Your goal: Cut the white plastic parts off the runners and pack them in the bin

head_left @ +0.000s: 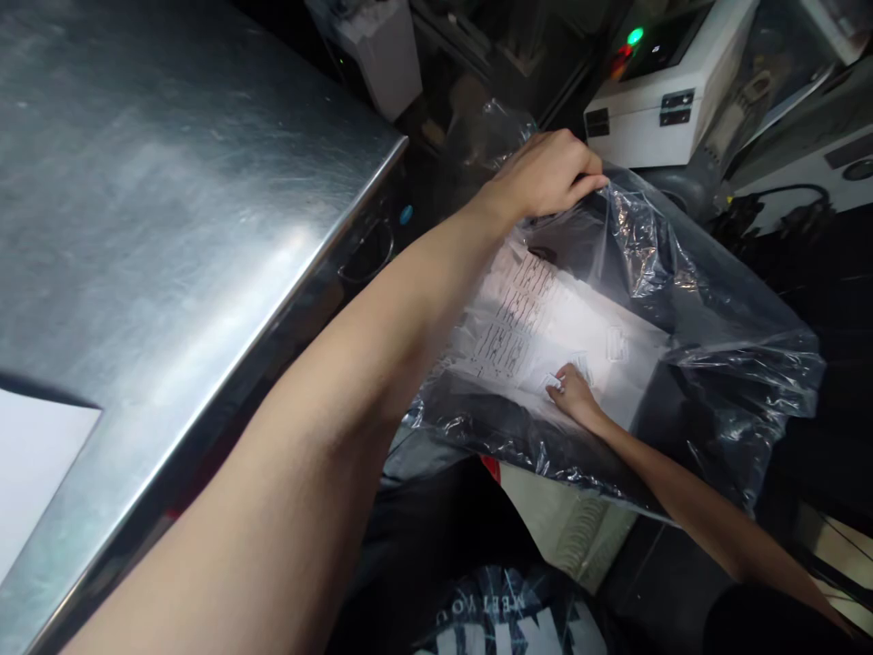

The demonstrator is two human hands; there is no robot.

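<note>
Left hand [554,173]: fingers curled down, fingertips pinched together on a fold of the clear plastic bag [641,241], back of the hand up. Grip looks closed, film bunched and creased just below the fingertips. Left arm stretches across from the lower left.

Right hand [573,395]: fingers bent, thumb and fingertips pinching a small white piece [552,381]; what it is, too small to tell. Hand is low over the white packed goods [600,314]; can't tell whether the fingers also touch them. Right arm comes in from the lower right, over the near side of the bag.

White goods lie inside the bag's spread, directly below and around the right hand; left hand is above their far side, apart from them. Their left part shows rows of dark wavy lines, the right part is mostly plain white with a small printed mark near the right end. Single block or stack, cannot tell. Bag film spreads well out to the right of both hands, crumpled and shiny.

Surroundings: metal table [205,173] to the left, white sheet [37,473] on its near corner. White machine [645,114] with lit green lamp [635,36] beyond the bag, upper right. Dark shirt [505,614] with pale lettering at the bottom.
</note>
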